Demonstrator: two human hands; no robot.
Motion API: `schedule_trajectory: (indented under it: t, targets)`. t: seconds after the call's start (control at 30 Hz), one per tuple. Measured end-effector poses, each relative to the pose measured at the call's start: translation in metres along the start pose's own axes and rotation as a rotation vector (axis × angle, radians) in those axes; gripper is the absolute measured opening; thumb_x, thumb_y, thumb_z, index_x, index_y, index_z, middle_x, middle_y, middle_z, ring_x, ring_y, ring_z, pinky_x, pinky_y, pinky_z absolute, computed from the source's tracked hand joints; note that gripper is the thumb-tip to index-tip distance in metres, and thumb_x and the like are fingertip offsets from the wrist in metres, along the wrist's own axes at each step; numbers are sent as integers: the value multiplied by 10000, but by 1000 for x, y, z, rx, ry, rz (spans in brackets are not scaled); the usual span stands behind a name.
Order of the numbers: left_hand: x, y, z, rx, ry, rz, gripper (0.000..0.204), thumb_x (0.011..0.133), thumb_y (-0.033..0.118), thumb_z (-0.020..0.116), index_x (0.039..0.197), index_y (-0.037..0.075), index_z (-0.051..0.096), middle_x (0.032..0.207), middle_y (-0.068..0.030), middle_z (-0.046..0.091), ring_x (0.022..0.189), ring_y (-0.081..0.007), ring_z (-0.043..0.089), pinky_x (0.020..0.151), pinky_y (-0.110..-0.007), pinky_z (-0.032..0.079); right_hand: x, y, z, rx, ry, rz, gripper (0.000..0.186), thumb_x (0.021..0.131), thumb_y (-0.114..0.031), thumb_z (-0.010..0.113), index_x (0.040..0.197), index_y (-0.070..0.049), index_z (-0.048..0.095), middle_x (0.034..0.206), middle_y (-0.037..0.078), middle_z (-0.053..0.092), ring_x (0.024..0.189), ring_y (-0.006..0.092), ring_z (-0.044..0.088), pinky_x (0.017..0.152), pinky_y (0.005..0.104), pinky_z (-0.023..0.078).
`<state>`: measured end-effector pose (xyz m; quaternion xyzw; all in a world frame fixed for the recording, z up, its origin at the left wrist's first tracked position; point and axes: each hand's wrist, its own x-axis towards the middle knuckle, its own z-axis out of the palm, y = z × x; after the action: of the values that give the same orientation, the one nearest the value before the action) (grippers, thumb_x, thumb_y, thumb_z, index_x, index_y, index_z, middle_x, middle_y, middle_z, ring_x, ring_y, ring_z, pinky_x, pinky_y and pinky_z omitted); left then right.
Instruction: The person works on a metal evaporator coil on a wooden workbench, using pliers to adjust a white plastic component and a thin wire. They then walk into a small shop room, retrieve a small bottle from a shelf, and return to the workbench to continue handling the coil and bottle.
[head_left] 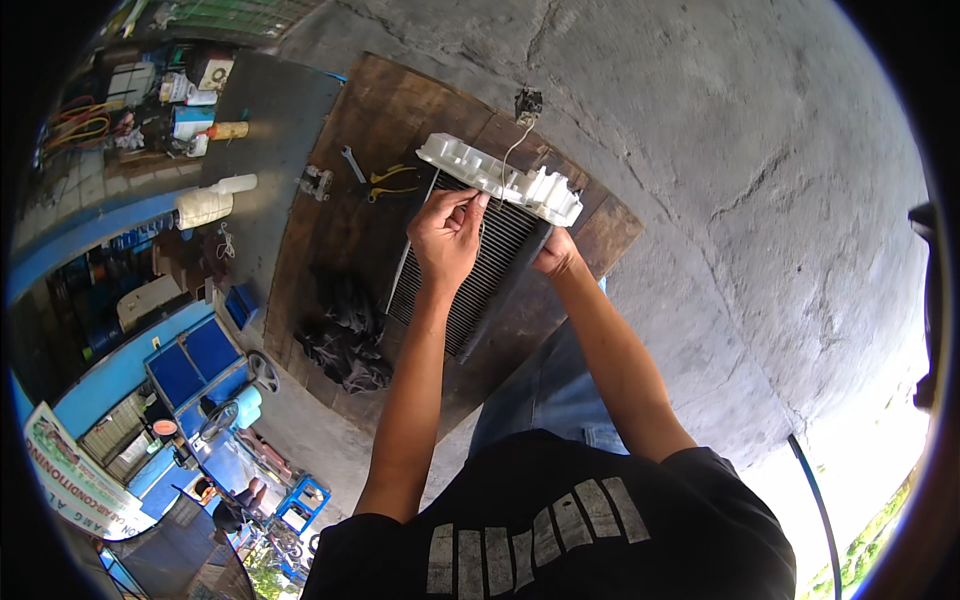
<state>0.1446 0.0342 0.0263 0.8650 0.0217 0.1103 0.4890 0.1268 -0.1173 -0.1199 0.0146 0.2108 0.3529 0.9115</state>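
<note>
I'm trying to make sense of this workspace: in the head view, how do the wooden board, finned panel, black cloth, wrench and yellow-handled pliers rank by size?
Largest to smallest, as they look:
1. Wooden board
2. Finned panel
3. Black cloth
4. Wrench and yellow-handled pliers: too alike to rank

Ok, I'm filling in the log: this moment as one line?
left hand: at white tank edge | right hand: beside radiator, partly hidden | pliers, wrench: on board

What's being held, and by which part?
The right hand seems to hold the finned core at its side near the white end piece, fingers hidden. The left hand pinches at that piece's edge; hold unclear.
</note>
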Motion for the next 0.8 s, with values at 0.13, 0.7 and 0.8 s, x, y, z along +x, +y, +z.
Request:
schedule_trajectory:
  t: [0.13,0.7,0.8]
  targets:
    - [3,-4,-1,-28,-24,-53,111,910,96,817,992,33,778,814,-20,686,621,-64,550,549,-244,462,3,0,-2,34,105,-5,457,1060,-377,580,1279,13,674,1240,160,729,1073,266,727,981,429,602]
    - [5,1,-9,-63,-32,-119,115,948,95,772,1016,12,731,869,-1,653,700,-50,535,606,-230,459,-10,23,53,-12,269,-100,496,1084,-414,494,1298,1,662,1235,165,728,1085,284,719,982,451,588]
    - [15,-8,-19,-146,-29,-235,141,964,128,749,1040,15,711,845,-4,643,692,-61,520,613,-254,464,-8,31,81,-84,339,-161,420,1092,-326,491,1269,14,664,1203,162,731,1052,283,721,963,445,592]
